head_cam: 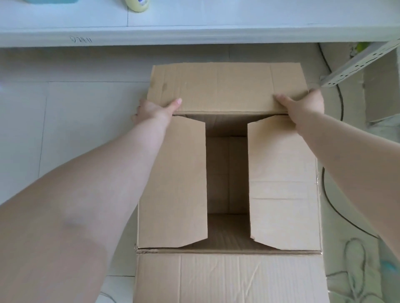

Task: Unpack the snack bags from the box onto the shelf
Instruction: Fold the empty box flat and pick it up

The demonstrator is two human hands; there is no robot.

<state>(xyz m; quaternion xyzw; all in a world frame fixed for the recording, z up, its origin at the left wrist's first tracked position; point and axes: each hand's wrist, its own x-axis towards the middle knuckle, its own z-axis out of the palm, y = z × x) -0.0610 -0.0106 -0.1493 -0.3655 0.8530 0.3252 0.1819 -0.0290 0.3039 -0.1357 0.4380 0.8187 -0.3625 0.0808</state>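
Note:
A brown cardboard box [281, 183] stands on the tiled floor below me. Its two side flaps are folded inward, leaving a gap through which I see only bare cardboard inside. No snack bag shows. My left hand [153, 107] grips the left end of the far flap [225, 86], thumb on top and fingers hidden behind the edge. My right hand [303, 101] grips the flap's right end the same way. The near flap [227, 279] hangs toward me. The white shelf [194, 23] runs across the top of the view, just beyond the box.
A roll of tape [138, 5] and a teal object [54, 1] sit at the back of the shelf. A perforated metal shelf post [357, 64] lies at the right, with a black cable [333, 194] curving over the floor beside the box. A shoe [357, 270] is at lower right.

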